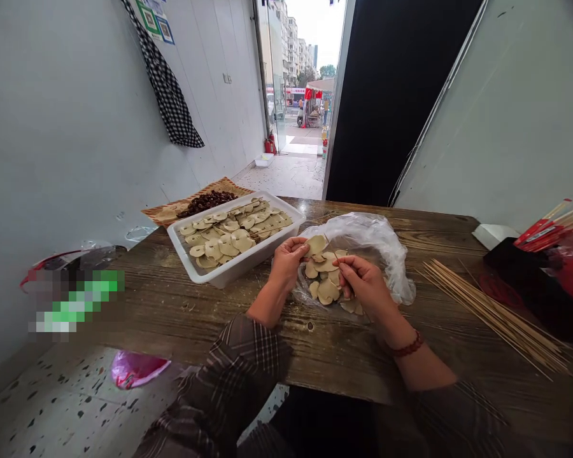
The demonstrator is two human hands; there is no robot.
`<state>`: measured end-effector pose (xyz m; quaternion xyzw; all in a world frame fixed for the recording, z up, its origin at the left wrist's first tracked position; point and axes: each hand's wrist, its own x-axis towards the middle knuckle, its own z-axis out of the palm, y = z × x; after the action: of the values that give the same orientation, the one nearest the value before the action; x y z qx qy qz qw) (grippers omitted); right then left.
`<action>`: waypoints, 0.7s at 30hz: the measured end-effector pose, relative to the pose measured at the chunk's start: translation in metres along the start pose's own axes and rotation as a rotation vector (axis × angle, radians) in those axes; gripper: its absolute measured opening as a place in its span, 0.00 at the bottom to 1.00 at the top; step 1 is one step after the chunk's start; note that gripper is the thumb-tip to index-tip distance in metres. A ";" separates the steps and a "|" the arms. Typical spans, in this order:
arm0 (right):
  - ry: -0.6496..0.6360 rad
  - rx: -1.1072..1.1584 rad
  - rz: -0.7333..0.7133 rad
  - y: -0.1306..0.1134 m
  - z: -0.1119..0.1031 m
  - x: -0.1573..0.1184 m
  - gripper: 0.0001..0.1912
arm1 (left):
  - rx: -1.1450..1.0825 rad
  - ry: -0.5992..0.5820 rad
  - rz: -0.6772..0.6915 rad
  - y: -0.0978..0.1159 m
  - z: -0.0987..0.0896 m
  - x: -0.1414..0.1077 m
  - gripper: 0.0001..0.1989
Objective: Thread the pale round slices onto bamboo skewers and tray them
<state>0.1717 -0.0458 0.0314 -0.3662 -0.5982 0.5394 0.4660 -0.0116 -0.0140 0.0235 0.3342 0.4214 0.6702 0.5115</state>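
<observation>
Between the thumb and fingers of my left hand (286, 259) is a pale, flat, round slice (316, 245), its kind unclear. My right hand (367, 283) pinches a thin bamboo skewer (334, 253) whose upper end is close to the slice. I cannot tell whether the skewer has pierced it. Below both hands, similar loose slices (328, 292) lie in an open clear plastic bag (395, 254). To the left stands a white plastic tub (201, 278), filled with slices threaded on skewers (229, 242).
A bundle of bamboo skewers (496, 315) lies at the right, beside a black holder (510, 261) with red-wrapped sticks (544, 226). Behind the tub, dark reddish-brown pieces (210, 202) rest on patterned paper (165, 215). The wooden table (210, 324) carries everything.
</observation>
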 end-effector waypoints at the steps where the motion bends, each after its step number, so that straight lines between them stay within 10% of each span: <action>1: 0.009 -0.042 -0.016 0.001 0.000 0.000 0.13 | -0.004 -0.004 0.001 0.000 0.000 0.000 0.19; 9: 0.084 -0.551 -0.299 0.006 -0.005 0.003 0.11 | -0.025 0.011 0.029 0.003 0.001 0.001 0.18; 21: -0.032 -0.564 -0.261 0.013 -0.002 0.002 0.17 | -0.001 -0.010 0.053 0.005 0.001 0.000 0.15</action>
<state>0.1724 -0.0410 0.0190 -0.3926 -0.7734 0.2936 0.4018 -0.0125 -0.0146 0.0285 0.3483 0.4094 0.6819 0.4960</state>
